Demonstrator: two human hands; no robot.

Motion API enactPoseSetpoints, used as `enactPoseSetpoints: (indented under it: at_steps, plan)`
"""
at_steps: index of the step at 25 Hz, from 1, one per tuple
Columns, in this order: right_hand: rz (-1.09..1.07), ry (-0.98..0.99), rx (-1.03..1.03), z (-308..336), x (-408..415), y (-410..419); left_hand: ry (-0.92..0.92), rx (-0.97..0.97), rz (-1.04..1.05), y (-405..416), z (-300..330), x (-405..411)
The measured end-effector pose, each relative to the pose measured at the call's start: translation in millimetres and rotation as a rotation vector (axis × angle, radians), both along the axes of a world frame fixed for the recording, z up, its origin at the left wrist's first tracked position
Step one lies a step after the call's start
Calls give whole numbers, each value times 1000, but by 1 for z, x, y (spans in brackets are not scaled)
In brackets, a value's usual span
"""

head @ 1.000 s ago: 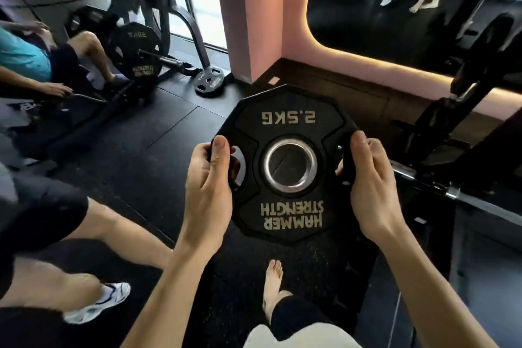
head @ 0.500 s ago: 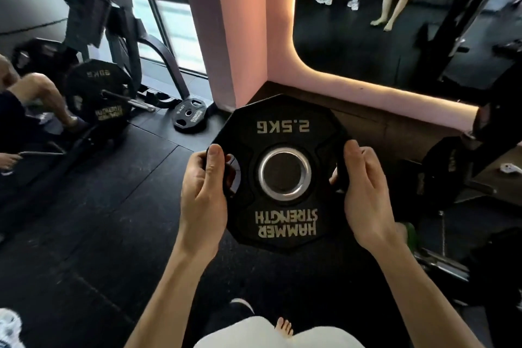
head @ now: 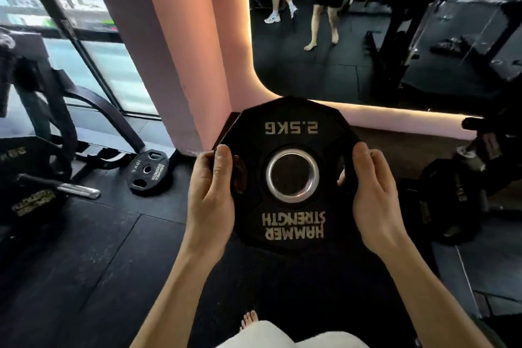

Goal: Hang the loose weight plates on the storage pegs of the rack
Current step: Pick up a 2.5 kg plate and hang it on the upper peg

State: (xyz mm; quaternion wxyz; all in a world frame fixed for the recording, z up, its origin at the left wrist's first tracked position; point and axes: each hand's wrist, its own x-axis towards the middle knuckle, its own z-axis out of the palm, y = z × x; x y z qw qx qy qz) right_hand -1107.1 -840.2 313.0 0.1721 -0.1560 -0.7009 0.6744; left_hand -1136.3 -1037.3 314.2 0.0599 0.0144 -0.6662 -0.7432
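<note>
Both hands, your left hand [head: 210, 195] and right hand [head: 375, 192], are gripping opposite edges of the 2.5 kg plate [head: 291, 175] held between them, so you are best keeping its steel-ringed hole [head: 292, 175] level while lining it onto a peg.

We see a black rubber floor [head: 93, 257] made of big mats. A small black weight plate [head: 149, 172] rests on it, tipped up against the foot of the pink pillar [head: 169, 65]. Our bare foot [head: 249, 319] stands on the floor too.
</note>
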Motion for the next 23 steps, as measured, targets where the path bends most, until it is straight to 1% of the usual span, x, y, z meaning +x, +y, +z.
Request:
enactPoseSetpoints:
  at_steps: [4, 7, 12, 16, 21, 23]
  plan:
    - [-98, 7, -10, 7, -89, -2, -10, -42, -85, 2, 11, -107]
    - [-167, 32, -14, 3, -161, 11, 0, -47, -135, 20, 11, -187]
    - [-235, 59, -3, -3, -282, 57, 33, 3, -200, 74, 10, -316]
    - [-270, 67, -22, 8, -365, 101, 59, -25, -258, 122, 20, -412]
    - [-400, 55, 55, 22, -433, 152, 69, -25, -398, 182, 27, -507]
    - [-494, 58, 71, 23, -452, 173, 82, -21, -472, 213, 28, -539]
